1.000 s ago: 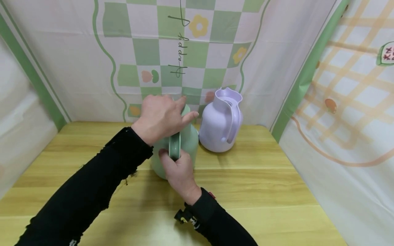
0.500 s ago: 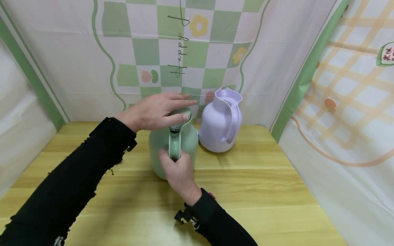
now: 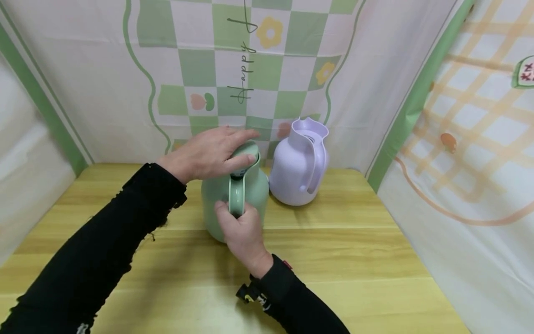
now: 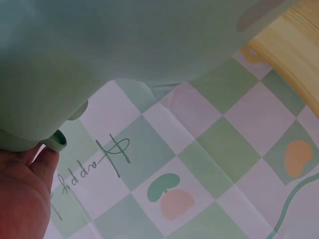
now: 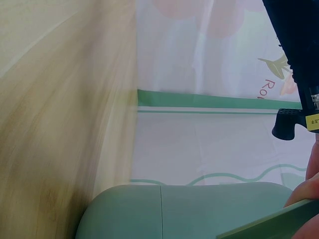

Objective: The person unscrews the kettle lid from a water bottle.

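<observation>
A green thermos jug (image 3: 213,211) stands upright on the wooden table, its handle toward me. My right hand (image 3: 245,236) grips the lower part of the handle (image 3: 237,195). Over the mouth, my left hand (image 3: 204,153) holds the round green lid (image 3: 248,149), thumb on the near side and fingers reaching across the far side. A dark band shows under the lid, inside the neck. Close up in the left wrist view, the jug body (image 4: 109,45) fills the top, with my left hand (image 4: 22,199) at its neck. The jug (image 5: 124,214) also shows low in the right wrist view.
To the right of the green jug, close beside it, stands a lilac thermos jug (image 3: 288,178) with a side handle and no lid visible. A checkered cloth (image 3: 267,69) hangs behind the table (image 3: 333,260), with more printed cloth (image 3: 471,153) at the sides.
My left hand has shifted left and turned on the lid, bringing the lid and the dark band into view. My right hand and both jugs have stayed in place.
</observation>
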### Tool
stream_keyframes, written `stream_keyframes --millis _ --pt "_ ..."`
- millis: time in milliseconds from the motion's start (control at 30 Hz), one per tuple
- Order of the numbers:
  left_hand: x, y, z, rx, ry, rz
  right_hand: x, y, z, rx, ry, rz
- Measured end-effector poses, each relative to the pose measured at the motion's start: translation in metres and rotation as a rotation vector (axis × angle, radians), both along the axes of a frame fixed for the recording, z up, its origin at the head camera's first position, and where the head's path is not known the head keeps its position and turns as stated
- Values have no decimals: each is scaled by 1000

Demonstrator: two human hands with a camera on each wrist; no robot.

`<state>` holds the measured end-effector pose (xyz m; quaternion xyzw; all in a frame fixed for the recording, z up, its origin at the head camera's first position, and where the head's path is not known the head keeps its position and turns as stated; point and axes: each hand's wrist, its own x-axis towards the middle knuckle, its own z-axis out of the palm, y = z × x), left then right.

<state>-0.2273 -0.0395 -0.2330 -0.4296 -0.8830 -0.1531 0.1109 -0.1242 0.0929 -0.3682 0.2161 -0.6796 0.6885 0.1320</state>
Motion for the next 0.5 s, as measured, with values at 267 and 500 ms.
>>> stream_keyframes --millis 267,500 --pt "4 5 -4 26 61 40 0 1 -1 7 -3 -16" --pt "8 8 -2 10 100 75 0 1 -1 16 -15 -26"
